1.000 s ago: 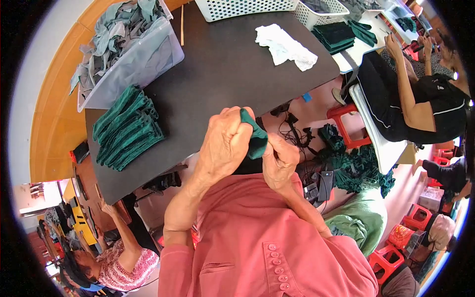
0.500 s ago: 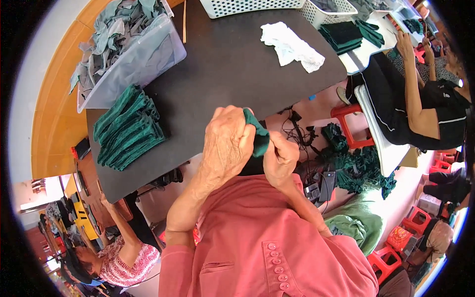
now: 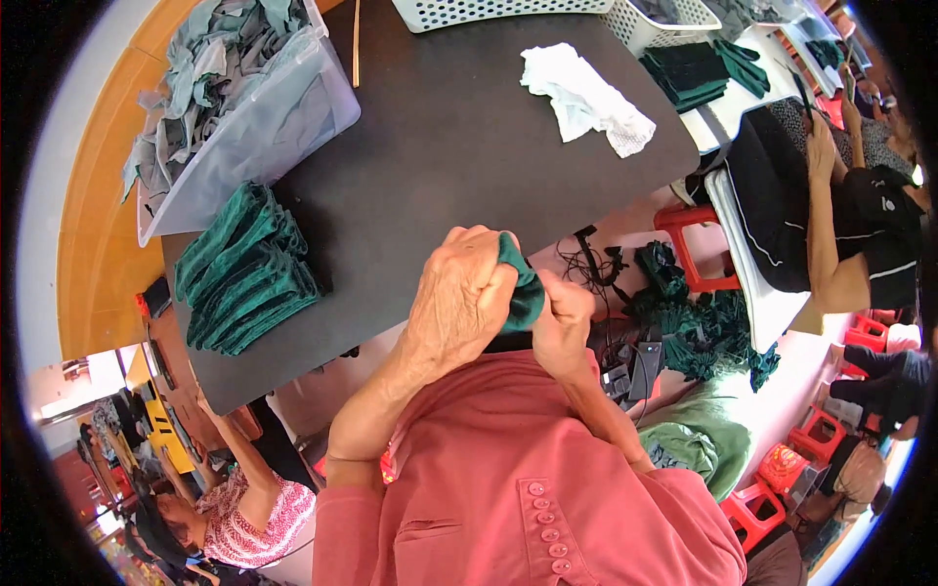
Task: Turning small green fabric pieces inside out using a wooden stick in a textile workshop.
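A small piece of dark green cloth is bunched between my two hands, just off the near edge of the dark table. My left hand is closed round its left side, back of the hand up, with the fingertips hidden. Pinched at the cloth's right side, my right hand has its thumb up and its fingers curled. To the left on the table lies a stack of folded dark green velvet pieces. A crumpled white cloth rests toward the far right of the table.
A clear plastic bin heaped with grey cloth stands at the table's left. White perforated baskets line the far edge. Cables and green fabric lie on the floor at right, near a red stool. Other people sit on both sides.
My hands have shifted slightly right and nearer to me, with the green cloth still between them. The person at right now raises a dark, long object.
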`<state>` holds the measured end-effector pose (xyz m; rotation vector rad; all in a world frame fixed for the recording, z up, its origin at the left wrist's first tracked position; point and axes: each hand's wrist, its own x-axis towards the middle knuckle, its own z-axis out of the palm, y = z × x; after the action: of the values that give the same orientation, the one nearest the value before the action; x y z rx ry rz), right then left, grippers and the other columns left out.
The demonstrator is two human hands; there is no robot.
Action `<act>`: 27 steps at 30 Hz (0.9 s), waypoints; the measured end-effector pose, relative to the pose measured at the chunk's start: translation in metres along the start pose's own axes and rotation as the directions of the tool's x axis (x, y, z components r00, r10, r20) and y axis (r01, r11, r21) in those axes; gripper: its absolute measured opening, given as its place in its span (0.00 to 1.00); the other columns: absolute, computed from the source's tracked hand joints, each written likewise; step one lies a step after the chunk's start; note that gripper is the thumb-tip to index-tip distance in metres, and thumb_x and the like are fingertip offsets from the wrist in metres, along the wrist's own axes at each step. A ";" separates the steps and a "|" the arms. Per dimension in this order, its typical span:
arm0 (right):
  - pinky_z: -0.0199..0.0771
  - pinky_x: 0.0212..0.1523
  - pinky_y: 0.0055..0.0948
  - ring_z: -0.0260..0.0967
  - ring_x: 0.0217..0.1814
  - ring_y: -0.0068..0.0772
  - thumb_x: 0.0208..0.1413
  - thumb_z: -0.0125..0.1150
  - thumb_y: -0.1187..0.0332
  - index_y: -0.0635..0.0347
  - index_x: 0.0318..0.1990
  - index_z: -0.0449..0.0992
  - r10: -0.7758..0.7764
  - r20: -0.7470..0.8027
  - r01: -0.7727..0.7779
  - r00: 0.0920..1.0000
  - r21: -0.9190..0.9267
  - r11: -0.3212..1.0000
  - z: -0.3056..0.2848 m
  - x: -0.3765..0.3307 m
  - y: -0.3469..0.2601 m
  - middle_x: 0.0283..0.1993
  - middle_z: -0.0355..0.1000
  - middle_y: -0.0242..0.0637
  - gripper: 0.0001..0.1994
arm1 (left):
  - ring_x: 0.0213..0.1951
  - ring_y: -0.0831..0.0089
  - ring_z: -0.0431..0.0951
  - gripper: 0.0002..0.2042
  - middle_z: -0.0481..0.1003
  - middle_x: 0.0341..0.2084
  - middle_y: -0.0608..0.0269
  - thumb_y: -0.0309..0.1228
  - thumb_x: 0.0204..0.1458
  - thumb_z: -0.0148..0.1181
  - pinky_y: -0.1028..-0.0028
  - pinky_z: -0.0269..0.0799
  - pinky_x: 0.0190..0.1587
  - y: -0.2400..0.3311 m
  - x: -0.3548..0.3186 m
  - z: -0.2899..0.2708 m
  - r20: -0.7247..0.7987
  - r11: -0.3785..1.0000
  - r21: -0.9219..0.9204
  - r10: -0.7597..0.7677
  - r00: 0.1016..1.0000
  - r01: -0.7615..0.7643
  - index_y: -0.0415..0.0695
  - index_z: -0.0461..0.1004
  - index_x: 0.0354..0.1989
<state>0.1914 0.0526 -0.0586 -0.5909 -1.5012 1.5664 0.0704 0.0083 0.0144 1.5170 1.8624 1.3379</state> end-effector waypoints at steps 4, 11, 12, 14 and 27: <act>0.48 0.16 0.14 0.49 0.16 0.11 0.62 0.49 0.57 0.61 0.31 0.71 0.311 0.269 -0.410 0.912 0.544 0.732 0.002 -0.010 0.015 0.19 0.61 0.21 0.16 | 0.23 0.59 0.67 0.04 0.65 0.17 0.53 0.22 0.42 0.46 0.66 0.63 0.32 -0.007 0.008 -0.001 0.079 0.996 -0.027 -0.080 0.994 0.082 0.36 0.67 0.26; 0.46 0.15 0.14 0.47 0.16 0.10 0.62 0.48 0.55 0.62 0.39 0.72 0.263 0.298 -0.396 0.918 0.624 0.674 -0.003 -0.001 0.013 0.19 0.61 0.22 0.17 | 0.25 0.80 0.69 0.21 0.69 0.21 0.67 0.19 0.39 0.55 0.79 0.65 0.32 -0.014 0.002 -0.014 -0.032 0.938 -0.314 -0.164 0.986 0.146 0.39 0.66 0.46; 0.46 0.15 0.14 0.47 0.16 0.10 0.62 0.48 0.55 0.62 0.39 0.72 0.296 0.299 -0.421 0.907 0.612 0.669 -0.003 0.000 0.012 0.19 0.61 0.22 0.17 | 0.25 0.79 0.69 0.17 0.69 0.20 0.66 0.22 0.42 0.56 0.80 0.65 0.30 -0.017 0.006 -0.016 -0.060 0.980 -0.185 -0.084 0.995 0.072 0.38 0.68 0.43; 0.46 0.15 0.14 0.47 0.16 0.10 0.61 0.48 0.55 0.63 0.39 0.72 0.330 0.297 -0.444 0.896 0.601 0.665 -0.004 0.002 0.010 0.19 0.61 0.22 0.17 | 0.24 0.77 0.68 0.11 0.68 0.20 0.64 0.23 0.45 0.56 0.77 0.65 0.29 -0.008 0.011 -0.019 0.003 0.974 -0.177 -0.145 0.989 0.143 0.37 0.68 0.38; 0.53 0.23 0.12 0.54 0.24 0.08 0.63 0.47 0.64 0.65 0.32 0.71 0.300 0.021 -0.299 0.954 0.183 0.937 -0.003 0.008 -0.015 0.23 0.62 0.20 0.13 | 0.27 0.71 0.70 0.11 0.70 0.25 0.59 0.31 0.54 0.55 0.74 0.66 0.32 -0.009 0.006 -0.025 0.039 0.980 -0.095 -0.171 0.984 0.174 0.34 0.70 0.39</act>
<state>0.1939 0.0595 -0.0429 -0.7428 -1.2855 1.9105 0.0441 0.0038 0.0197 1.2882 1.8348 1.2979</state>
